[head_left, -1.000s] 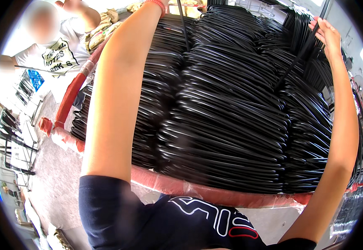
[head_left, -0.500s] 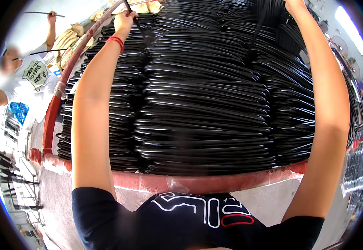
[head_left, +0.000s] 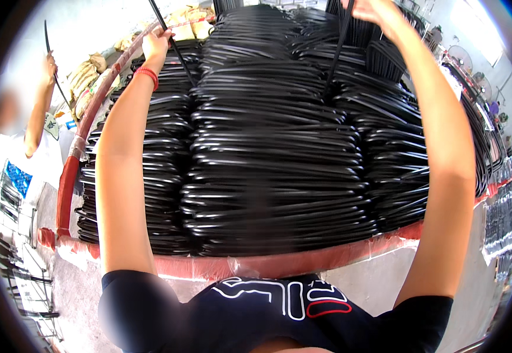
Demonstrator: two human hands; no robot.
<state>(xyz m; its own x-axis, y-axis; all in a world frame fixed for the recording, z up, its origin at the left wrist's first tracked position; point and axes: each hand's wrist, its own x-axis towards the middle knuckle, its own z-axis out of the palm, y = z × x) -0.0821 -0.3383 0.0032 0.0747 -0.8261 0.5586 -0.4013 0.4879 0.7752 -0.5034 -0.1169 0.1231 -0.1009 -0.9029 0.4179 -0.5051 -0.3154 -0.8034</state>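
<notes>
Head view, read from left to right. At the far left a co-worker's raised hand (head_left: 49, 63) holds a thin black rod (head_left: 46, 36), well apart from the person's own arms.

Next comes a red padded curved rail (head_left: 67, 176), which bounds the left edge of a stack of glossy black bent metal wire pieces (head_left: 273, 165). The stack is packed in several tight columns. Pale sacks (head_left: 88, 82) lie beyond the rail, outboard of the left grip.

The left hand (head_left: 157, 46), with a red band (head_left: 146, 74) at the wrist, is clamped around a thin black wire strand (head_left: 173, 44). That strand runs up past the fist towards the top edge and slopes down on its inner side to the far part of the stack. Open air lies above and outboard of this grip; the stack's left column lies directly below the forearm.

The right hand (head_left: 373, 12) is near the upper rim, fingers closed on a second black wire strand (head_left: 339, 47), which hangs down from the grip into the stack top. A bundle of upright black pieces (head_left: 379, 53) stands just below and beside this hand.

A red near edge (head_left: 350, 253) closes the stack's front, with grey floor (head_left: 373, 288) past it.
</notes>
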